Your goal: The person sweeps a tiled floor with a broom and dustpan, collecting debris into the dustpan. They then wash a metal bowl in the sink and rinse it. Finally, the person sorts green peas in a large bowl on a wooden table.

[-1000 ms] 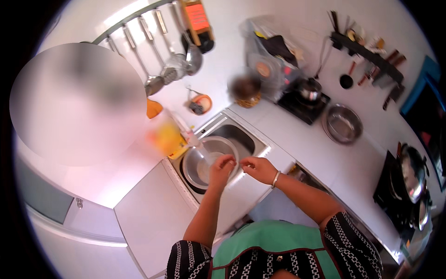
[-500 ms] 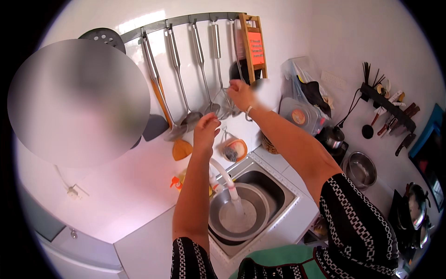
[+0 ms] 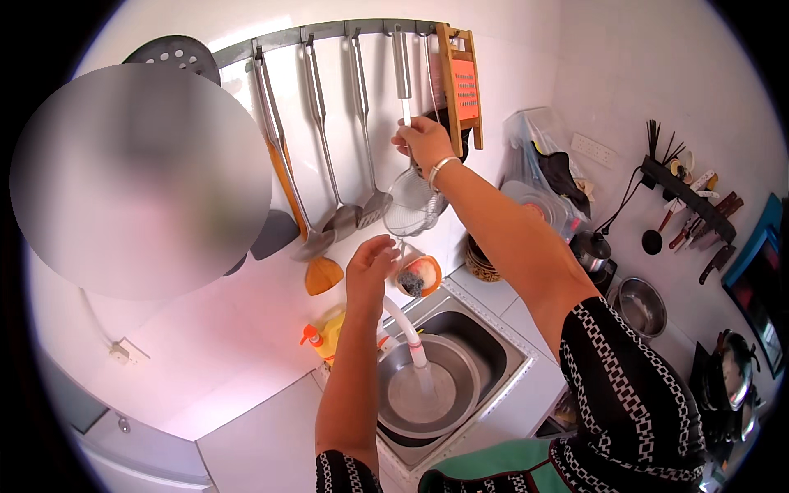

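My right hand (image 3: 427, 141) is closed round the lower shaft of a wire-mesh strainer (image 3: 410, 205). The strainer hangs upright with its steel handle in front of the wall rail; whether it is off its hook I cannot tell. Below the mesh, my left hand (image 3: 370, 267) is raised over the sink with bent, slightly parted fingers and nothing visible in it. Beside the strainer hang a slotted turner (image 3: 375, 207) and a ladle (image 3: 342, 220) on the left, and a wooden-framed grater (image 3: 465, 86) on the right.
Water runs from a white faucet (image 3: 403, 322) into a metal basin (image 3: 474, 374) in the sink (image 3: 503, 361). An orange holder (image 3: 427, 271) with a scrubber is on the wall. A yellow bottle (image 3: 330, 330) stands left of the faucet. Knives (image 3: 697, 215) hang at the right.
My right hand has closed on the strainer's shaft, and the strainer now looks nearer and turned with its mesh toward me. My left hand has dropped lower.
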`<state>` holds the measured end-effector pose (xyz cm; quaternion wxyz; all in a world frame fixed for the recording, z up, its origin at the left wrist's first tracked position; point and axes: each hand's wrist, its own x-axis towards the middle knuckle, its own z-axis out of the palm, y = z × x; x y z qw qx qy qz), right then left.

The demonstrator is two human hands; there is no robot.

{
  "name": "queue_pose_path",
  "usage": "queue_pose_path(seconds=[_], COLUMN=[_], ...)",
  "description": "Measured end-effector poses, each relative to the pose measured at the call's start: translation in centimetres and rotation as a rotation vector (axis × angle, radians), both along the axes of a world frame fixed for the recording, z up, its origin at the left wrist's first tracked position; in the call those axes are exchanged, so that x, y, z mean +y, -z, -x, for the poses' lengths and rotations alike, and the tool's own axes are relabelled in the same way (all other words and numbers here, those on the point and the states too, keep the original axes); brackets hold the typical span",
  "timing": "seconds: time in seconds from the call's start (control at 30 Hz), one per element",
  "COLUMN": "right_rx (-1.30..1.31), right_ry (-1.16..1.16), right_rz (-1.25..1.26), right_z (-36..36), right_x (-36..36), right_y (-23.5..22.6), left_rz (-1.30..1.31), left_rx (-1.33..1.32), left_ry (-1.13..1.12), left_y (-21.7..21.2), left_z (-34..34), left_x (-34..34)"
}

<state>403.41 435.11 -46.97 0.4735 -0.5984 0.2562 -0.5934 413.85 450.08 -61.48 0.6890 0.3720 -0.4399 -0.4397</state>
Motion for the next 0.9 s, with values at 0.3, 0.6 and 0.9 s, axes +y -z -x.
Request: queue_pose_path(seconds=[0.3,0.6,0.9], right_rx=[0.167,0.556,0.792], right_ry=[-0.172,-0.333,-0.465], right_rz=[0.145,0.064,-0.118], right_z=[10.9,24.3,20.8], right_x=[14.3,29.1,33.2], right_y=[4.5,29.1,39.2], left_rz=[-0.187,-0.729,-0.848], left_rx=[0.303,0.986,0.672], left_ry=[0.411,0.488,0.139], left_y=[2.9,19.8,35.7], left_z=[8.4,20.0,14.1], left_x=[9.8,17.6,19.4])
